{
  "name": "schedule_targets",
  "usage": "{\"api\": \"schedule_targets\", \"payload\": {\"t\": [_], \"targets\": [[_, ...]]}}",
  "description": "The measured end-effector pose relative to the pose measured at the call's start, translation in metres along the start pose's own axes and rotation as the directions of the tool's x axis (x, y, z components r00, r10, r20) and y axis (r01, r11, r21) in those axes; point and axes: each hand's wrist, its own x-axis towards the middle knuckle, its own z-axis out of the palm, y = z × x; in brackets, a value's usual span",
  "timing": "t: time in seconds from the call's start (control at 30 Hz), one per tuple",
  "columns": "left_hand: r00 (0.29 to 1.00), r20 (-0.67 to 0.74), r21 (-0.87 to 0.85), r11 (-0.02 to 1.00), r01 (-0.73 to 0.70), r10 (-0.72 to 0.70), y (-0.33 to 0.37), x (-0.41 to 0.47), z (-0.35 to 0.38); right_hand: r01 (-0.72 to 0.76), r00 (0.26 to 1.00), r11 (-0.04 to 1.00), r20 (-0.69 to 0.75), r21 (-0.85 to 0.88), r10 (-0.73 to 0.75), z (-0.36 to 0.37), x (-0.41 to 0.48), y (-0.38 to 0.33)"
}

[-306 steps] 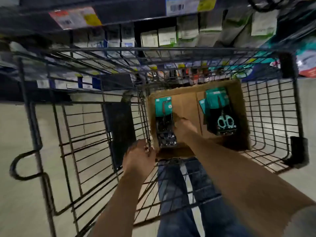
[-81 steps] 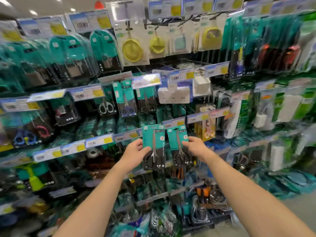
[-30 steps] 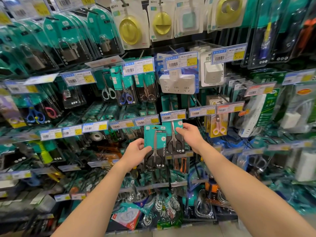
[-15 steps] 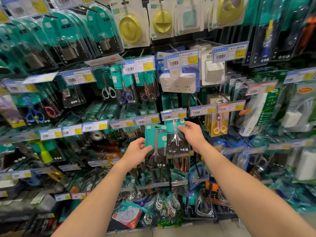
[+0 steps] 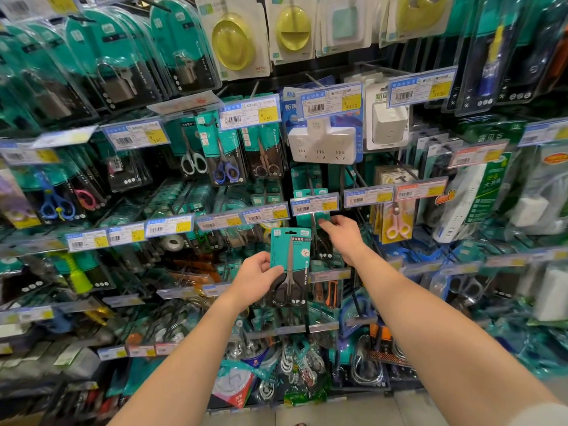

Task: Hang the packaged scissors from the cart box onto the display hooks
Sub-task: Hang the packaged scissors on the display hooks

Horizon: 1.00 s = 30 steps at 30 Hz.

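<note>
Teal-carded packaged scissors (image 5: 289, 265) are held upright in front of the display rack, gripped at the card's left edge by the left hand (image 5: 253, 279), thumb in front and fingers behind. Just right, the right hand (image 5: 342, 236) reaches with loosely spread, empty fingers toward the hung scissors pack (image 5: 319, 238) below a price tag (image 5: 314, 203).

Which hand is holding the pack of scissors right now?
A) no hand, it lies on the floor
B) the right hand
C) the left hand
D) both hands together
C: the left hand grips the teal scissors pack by its left edge, while the right hand is open, reaching toward the packs hanging on the hook behind, and touches no part of it.
</note>
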Motion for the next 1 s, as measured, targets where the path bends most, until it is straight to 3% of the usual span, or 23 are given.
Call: {"api": "schedule_targets", "payload": {"t": [0.13,0.57,0.67,0.77,0.9,1.0], "targets": [[1.0,0.009,0.013,1.0,0.005,-0.005,-0.002,0.006,0.005,-0.069,0.996,0.998,0.049,-0.014,0.069,-0.001,-0.001,0.021],[1.0,0.002,0.005,1.0,0.014,-0.014,-0.009,0.035,0.015,-0.135,0.991,0.983,-0.028,-0.125,0.133,0.008,0.018,0.012],[0.999,-0.01,0.004,1.0,0.031,-0.031,-0.008,0.042,0.02,-0.131,0.991,0.991,-0.017,0.012,0.131,0.009,0.0,0.016],[0.999,-0.03,-0.035,0.999,0.04,-0.041,-0.004,0.049,0.024,-0.21,0.976,0.966,0.098,0.153,0.197,0.005,-0.02,0.023],[0.999,-0.051,-0.105,0.994,0.007,-0.012,0.006,0.054,0.03,-0.214,0.927,0.972,0.334,0.099,0.17,-0.004,-0.044,0.028],[0.998,-0.056,-0.085,0.995,-0.046,0.041,0.012,0.058,0.035,-0.143,0.934,0.985,0.342,0.1,0.101,-0.004,-0.047,0.03]]}}
